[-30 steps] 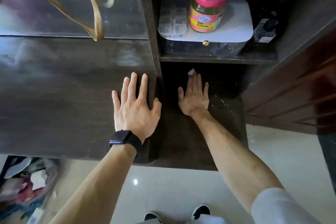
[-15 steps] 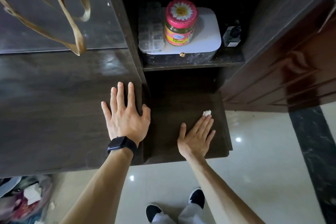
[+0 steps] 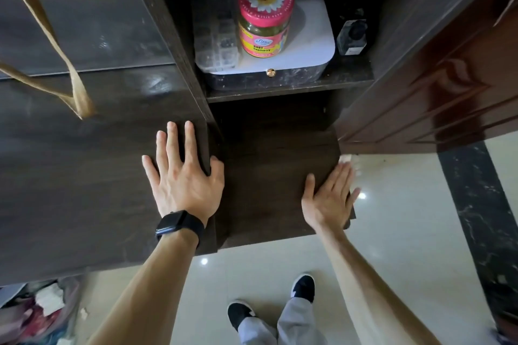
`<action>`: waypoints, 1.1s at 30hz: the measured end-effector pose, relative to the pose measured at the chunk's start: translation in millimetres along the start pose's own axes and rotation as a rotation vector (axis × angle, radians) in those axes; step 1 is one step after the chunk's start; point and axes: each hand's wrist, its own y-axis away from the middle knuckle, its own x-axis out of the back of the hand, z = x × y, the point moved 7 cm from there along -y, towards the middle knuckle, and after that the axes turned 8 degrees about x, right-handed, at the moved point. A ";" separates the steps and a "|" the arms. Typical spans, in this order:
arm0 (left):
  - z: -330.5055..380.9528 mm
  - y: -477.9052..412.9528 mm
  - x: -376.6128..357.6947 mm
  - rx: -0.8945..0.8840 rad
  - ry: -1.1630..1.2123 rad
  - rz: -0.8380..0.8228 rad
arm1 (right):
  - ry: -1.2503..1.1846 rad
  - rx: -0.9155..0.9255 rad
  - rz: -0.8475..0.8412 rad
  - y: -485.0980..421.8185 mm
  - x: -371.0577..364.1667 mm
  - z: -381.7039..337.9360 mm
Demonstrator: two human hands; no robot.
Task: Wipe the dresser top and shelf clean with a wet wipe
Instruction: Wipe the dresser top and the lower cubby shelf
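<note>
My left hand point(image 3: 183, 176), with a black watch on the wrist, lies flat with spread fingers on the dark wooden dresser top point(image 3: 70, 176), at its right edge. My right hand point(image 3: 329, 199) presses flat on the lower dark shelf point(image 3: 269, 165) at its right edge. A bit of the white wet wipe point(image 3: 344, 159) pokes out beyond my fingertips, over the shelf's edge; the rest is hidden under the palm.
On the upper shelf, a white-lidded box point(image 3: 302, 64) carries a pink-capped jar point(image 3: 265, 17) and a clear organiser point(image 3: 215, 42); a small dark bottle point(image 3: 351, 36) stands beside it. A bag's tan straps point(image 3: 56, 47) hang over the dresser top. A reddish-brown door point(image 3: 437, 92) stands at right. Clutter point(image 3: 39, 311) lies on the floor.
My right hand has swept the wipe from the back of the lower shelf forward and to the right, to the shelf's right edge. My left hand has stayed flat on the dresser top.
</note>
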 end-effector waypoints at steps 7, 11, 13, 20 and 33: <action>-0.4 0.9 0.7 0.019 0.007 -0.009 | 0.115 0.114 -0.097 22.2 -1.5 12.8; -0.3 -0.9 0.0 0.026 -0.007 0.003 | 0.101 0.229 -0.050 -39.8 0.7 -39.9; -0.8 -0.6 -0.2 0.026 -0.007 0.006 | 0.080 0.297 -0.048 -34.7 -8.7 -72.8; 0.0 0.2 2.0 0.039 0.000 0.005 | 0.094 1.068 -0.269 82.7 -39.0 -125.4; 0.7 -1.7 0.3 0.046 -0.005 0.021 | 0.068 1.003 -0.320 18.7 -51.3 -184.1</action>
